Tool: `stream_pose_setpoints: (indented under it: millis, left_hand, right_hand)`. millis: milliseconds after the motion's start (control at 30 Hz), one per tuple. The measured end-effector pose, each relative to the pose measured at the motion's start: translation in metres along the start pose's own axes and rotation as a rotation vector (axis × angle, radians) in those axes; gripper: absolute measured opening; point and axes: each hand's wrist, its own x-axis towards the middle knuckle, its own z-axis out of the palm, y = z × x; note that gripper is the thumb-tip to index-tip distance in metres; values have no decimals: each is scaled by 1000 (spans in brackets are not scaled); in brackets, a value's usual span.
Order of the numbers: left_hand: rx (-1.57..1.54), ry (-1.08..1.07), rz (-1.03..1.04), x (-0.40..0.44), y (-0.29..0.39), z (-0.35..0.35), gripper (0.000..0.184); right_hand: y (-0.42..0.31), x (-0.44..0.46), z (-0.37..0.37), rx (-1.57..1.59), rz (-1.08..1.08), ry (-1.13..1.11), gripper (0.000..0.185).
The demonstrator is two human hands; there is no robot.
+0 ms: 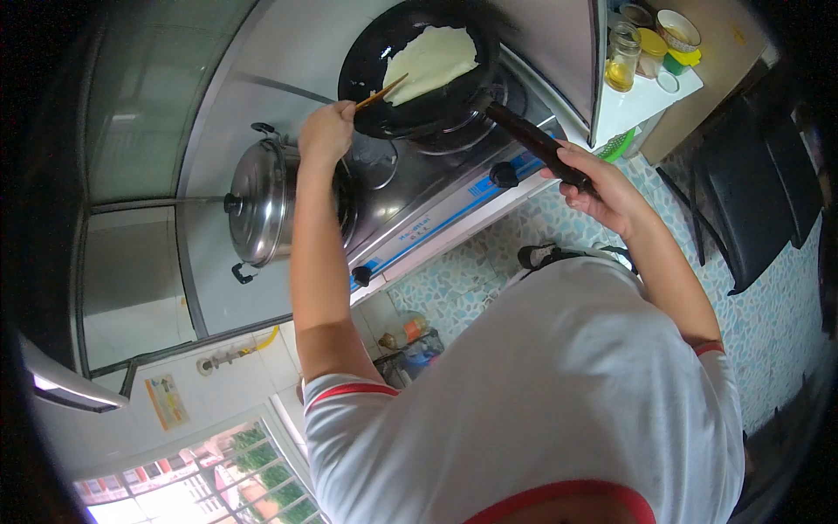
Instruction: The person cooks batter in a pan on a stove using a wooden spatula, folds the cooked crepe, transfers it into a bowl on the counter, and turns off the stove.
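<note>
A black frying pan [367, 74] stands over the right burner of the gas stove. In it lies a thin, pale yellow pancake [432, 65] with ragged edges. My left hand [326, 133] is closed around wooden chopsticks [381, 90], whose tips reach over the pancake's near left edge; whether they touch it I cannot tell. Wrapped round the end of the pan's long dark handle [532, 140] are the fingers of my right hand [602, 185].
A lidded steel pot [262, 203] occupies the left burner. Black knobs [504, 175] line the stove's front [428, 229]. Behind a side panel, a white surface [650, 100] bears a glass jar [622, 61], lidded containers and a bowl [678, 31]. A black chair [751, 183] stands at right.
</note>
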Motion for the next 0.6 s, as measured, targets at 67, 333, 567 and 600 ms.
stream_pose_setpoints:
  millis: [67, 333, 567, 600]
  left_hand:
    - [-55, 31, -42, 19, -4, 23, 28]
    - [-481, -334, -41, 40, -20, 25, 32]
    - [-271, -170, 133, 6, -37, 7, 29]
    - [-181, -54, 182, 1, -31, 12, 28]
  right_hand:
    - [0, -2, 3, -1, 6, 27, 47]
    - [-1, -1, 2, -17, 14, 26, 46]
    - [-3, -2, 4, -16, 22, 31, 46]
    - [-3, -2, 4, -14, 20, 22, 46]
